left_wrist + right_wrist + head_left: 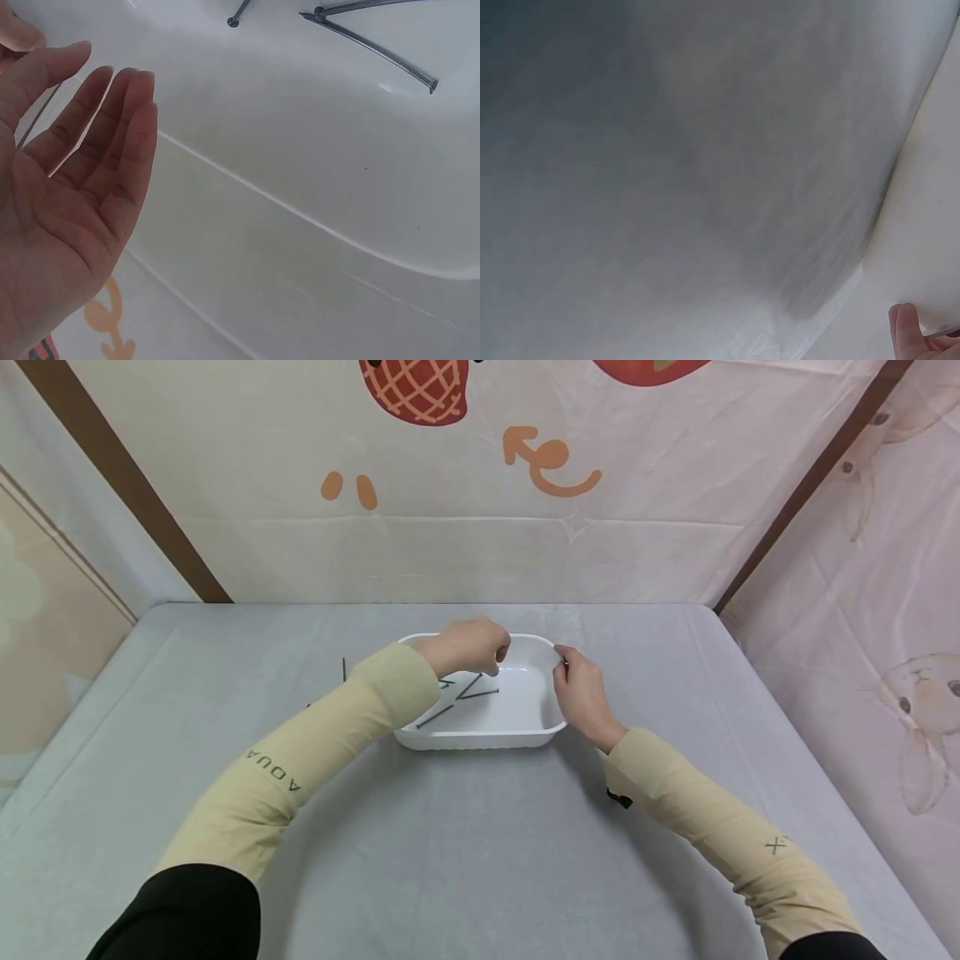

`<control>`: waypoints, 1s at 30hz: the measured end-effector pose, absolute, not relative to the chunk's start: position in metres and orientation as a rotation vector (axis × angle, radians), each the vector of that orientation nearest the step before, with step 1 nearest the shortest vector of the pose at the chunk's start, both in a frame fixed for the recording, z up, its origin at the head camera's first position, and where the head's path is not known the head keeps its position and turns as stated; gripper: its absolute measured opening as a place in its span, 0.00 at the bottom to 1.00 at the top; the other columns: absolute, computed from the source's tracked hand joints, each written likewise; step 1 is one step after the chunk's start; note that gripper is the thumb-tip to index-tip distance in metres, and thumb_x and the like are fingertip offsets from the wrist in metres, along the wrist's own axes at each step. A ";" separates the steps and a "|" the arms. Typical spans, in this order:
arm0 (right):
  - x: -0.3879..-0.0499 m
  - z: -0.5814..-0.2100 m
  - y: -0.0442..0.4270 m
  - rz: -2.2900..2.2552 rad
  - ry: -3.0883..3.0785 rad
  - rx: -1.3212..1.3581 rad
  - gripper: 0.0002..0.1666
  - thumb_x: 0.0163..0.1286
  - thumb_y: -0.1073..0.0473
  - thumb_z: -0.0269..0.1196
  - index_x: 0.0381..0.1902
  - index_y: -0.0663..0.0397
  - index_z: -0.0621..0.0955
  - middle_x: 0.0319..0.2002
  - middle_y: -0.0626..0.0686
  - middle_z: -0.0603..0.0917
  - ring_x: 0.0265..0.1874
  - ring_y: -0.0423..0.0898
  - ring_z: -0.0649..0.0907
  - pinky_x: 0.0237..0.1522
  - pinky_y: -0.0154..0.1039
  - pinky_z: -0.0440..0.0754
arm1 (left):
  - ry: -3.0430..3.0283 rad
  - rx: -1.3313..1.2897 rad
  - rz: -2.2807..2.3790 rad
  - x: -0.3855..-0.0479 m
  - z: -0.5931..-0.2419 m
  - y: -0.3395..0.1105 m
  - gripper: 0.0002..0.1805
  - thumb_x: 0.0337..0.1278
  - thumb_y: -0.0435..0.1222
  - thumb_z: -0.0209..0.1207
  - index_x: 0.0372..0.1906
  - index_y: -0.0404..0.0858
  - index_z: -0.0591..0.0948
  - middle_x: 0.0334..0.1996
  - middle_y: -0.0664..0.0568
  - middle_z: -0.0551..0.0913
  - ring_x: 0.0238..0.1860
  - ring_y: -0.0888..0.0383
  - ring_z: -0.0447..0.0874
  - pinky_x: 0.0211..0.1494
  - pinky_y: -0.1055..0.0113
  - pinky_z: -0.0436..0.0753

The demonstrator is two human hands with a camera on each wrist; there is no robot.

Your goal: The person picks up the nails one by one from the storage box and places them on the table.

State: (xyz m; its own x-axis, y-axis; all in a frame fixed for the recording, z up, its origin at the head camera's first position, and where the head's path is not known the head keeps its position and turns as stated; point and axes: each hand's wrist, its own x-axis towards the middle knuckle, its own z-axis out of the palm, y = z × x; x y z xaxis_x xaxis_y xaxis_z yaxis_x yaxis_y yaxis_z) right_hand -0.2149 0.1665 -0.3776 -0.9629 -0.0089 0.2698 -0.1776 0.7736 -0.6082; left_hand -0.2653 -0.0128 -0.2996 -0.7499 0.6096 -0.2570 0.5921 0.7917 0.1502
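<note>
A white tray (480,740) with rounded corners stands on the table, several dark metal nails (437,717) lying in its left and middle part. My left hand (467,645) reaches over the tray, above the nails. The left wrist view shows that hand's palm (67,217) with bent fingers and the thumb apart from them; a thin dark line shows behind, and I cannot tell what it is. At the tray's right rim, my right hand (585,689) grips the edge between thumb and fingers. A small dark spot sits there, too small to identify.
Left of the tray, a nail (344,669) shows on the grey-blue cloth of the table (480,843), partly behind my left sleeve (322,735). Printed cloth walls (465,560) stand behind the table and at both sides.
</note>
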 end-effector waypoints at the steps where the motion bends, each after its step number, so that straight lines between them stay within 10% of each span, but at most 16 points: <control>1: -0.215 -0.378 0.167 0.969 -2.718 0.145 0.21 0.67 0.66 0.44 0.56 0.66 0.72 0.47 0.63 0.79 0.33 0.49 0.76 0.33 0.39 0.75 | 2.685 0.930 0.093 -0.266 -0.301 -0.012 0.05 0.47 0.33 0.59 0.33 0.40 0.77 0.33 0.53 0.78 0.35 0.56 0.73 0.34 0.64 0.73; 30: -0.216 -0.378 0.166 0.954 -2.709 0.137 0.21 0.67 0.66 0.44 0.56 0.66 0.72 0.40 0.62 0.80 0.29 0.49 0.75 0.31 0.39 0.75 | 2.583 0.990 0.148 -0.276 -0.331 -0.001 0.07 0.42 0.27 0.60 0.31 0.37 0.79 0.32 0.50 0.79 0.31 0.57 0.72 0.35 0.67 0.73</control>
State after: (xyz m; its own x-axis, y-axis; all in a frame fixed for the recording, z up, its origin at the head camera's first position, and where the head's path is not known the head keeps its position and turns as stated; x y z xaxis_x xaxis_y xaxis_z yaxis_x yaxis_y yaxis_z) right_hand -0.2157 0.1662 -0.3784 -0.9603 -0.0007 0.2789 -0.1753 0.7791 -0.6019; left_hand -0.2763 -0.0015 -0.3313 -0.6849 0.6632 -0.3018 0.6243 0.7477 0.2261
